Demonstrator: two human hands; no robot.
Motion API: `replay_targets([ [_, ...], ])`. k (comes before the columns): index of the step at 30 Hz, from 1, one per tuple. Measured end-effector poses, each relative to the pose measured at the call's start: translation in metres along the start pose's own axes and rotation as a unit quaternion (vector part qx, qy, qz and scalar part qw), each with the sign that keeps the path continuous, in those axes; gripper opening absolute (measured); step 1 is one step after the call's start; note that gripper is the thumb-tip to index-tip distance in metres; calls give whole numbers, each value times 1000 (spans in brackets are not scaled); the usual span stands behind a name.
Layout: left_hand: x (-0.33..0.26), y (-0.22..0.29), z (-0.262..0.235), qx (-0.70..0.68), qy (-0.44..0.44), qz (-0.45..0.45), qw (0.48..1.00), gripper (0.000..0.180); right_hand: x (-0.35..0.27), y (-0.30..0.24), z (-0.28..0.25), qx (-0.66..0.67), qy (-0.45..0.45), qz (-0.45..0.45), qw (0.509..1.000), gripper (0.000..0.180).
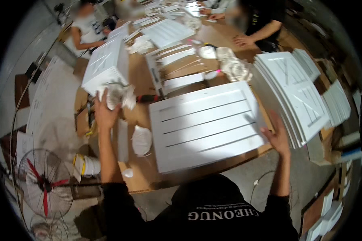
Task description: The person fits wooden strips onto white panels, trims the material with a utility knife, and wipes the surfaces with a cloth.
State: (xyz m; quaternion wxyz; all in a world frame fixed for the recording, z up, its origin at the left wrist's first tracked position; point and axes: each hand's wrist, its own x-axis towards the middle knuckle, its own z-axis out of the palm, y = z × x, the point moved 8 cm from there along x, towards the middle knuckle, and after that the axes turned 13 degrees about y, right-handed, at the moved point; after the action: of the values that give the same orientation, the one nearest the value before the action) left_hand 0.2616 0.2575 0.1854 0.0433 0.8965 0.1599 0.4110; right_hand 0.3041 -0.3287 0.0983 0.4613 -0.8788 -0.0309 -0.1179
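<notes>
A white panel (207,124) with several dark grooves lies flat on the brown table in front of me. My right hand (277,134) is at its right edge, thumb and fingers apart, with nothing held; whether it touches the edge I cannot tell. My left hand (107,109) is curled around a crumpled white cloth (118,94) beyond the panel's left side. Close to the cloth lies a tool with a red and black handle (148,98). A white cup-shaped mask (141,140) rests between my left forearm and the panel.
Stacked white panels (293,92) stand at the right. A white box-like piece (106,64) stands beyond my left hand. White strips (183,82) and crumpled cloths (233,66) lie farther off. A fan (45,182) is at lower left. Other people work at the far sides.
</notes>
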Motion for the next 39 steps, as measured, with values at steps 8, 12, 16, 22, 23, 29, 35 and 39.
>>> replay_targets([
  [8,-104,-98,-129,-214,71,-286,931,31,-17,20,-24,45,71,37,996,74],
  [12,-178,-106,-154,-295,121,-334,887,20,-8,-22,-2,75,97,-27,992,69],
  [16,-279,-130,-140,-265,166,-448,838,8,-3,-80,29,53,53,-114,991,67],
  [22,-250,-149,-143,-187,209,-397,874,23,-6,-140,68,176,1,-103,979,64],
  [23,-237,-166,-131,-160,192,-371,894,26,-14,-168,94,226,-68,-137,962,62],
  [29,-183,-255,-39,-252,-75,-448,854,51,-111,-295,325,374,-465,-68,800,53],
  [35,-203,-269,25,-362,-258,-462,767,73,-167,-298,502,328,-444,190,812,68],
  [39,-194,-231,49,-432,-304,-466,710,71,-160,-239,563,244,-327,183,894,69],
])
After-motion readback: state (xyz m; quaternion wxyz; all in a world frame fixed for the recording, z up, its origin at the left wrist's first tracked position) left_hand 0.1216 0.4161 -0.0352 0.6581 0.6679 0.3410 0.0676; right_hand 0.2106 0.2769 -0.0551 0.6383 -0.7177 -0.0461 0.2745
